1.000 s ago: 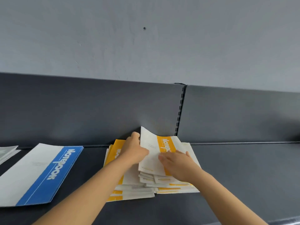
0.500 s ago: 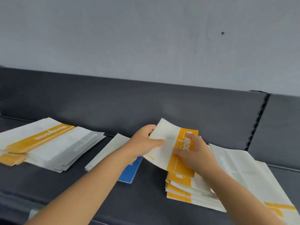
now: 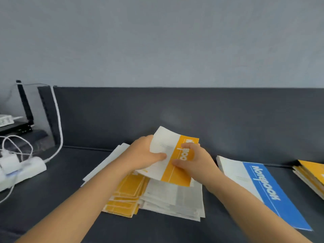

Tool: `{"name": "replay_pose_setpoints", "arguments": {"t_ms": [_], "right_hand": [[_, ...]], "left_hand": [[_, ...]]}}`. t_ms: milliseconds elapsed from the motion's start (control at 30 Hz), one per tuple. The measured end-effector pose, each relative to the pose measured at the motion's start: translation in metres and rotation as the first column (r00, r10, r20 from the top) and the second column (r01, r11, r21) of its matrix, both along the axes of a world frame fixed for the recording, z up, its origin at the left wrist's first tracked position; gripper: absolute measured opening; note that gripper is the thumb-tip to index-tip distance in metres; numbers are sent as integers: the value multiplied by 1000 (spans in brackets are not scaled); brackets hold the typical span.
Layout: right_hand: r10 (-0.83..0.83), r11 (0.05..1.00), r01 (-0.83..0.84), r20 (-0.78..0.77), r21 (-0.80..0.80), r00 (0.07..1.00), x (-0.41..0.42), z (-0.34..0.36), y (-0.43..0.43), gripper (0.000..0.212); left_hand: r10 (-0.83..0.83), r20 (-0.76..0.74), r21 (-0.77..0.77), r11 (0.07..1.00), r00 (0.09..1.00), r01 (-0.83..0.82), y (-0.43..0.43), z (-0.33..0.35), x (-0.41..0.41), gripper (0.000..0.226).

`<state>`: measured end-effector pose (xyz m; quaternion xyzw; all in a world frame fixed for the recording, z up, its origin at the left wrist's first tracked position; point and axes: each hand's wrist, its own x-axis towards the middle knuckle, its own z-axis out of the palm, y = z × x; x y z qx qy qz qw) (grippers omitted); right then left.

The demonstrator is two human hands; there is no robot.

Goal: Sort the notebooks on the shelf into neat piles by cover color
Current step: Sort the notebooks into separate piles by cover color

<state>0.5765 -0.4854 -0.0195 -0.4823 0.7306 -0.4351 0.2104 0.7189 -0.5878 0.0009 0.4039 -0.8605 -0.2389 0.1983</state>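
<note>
In the centre of the frame, both hands are holding a yellow-banded notebook (image 3: 177, 174) tilted over the yellow pile (image 3: 166, 195) on the dark shelf (image 3: 52, 207). The left hand (image 3: 142, 155) is gripping its white edge, thumb lying on the cover. The right hand (image 3: 198, 163) is pinching the yellow band, fingers curling over the top. The notebook's lower edge may be touching the pile; blur is hiding it. A blue notebook (image 3: 266, 193) is lying at right, another yellow stack (image 3: 312, 174) at the far right edge, and a white power strip (image 3: 24, 171) at left.

Shelf (image 3: 70, 199) — yellow ntbk pile (image 3: 126, 195) mid, blue ntbk (image 3: 268, 195) R, 2nd yellow pile (image 3: 313, 176) far R, power strip (image 3: 26, 171) L
</note>
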Motion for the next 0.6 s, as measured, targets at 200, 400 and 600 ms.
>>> {"name": "replay_pose_setpoints", "arguments": {"t_ms": [200,400,600], "right_hand": [[44,990,-15,-202,142,978,70,-13,-62,51],[296,901,-47,-532,431,794,88,-40,-83,56],[241,910,69,-655,410,716,72,-22,-65,59]], "left_hand": [[124,362,-114,990,924,-88,-67,-14,63,64],[122,643,-107,992,756,-69,-83,-42,85,95],[157,560,-284,959,813,10,-64,-23,65,94]]}}
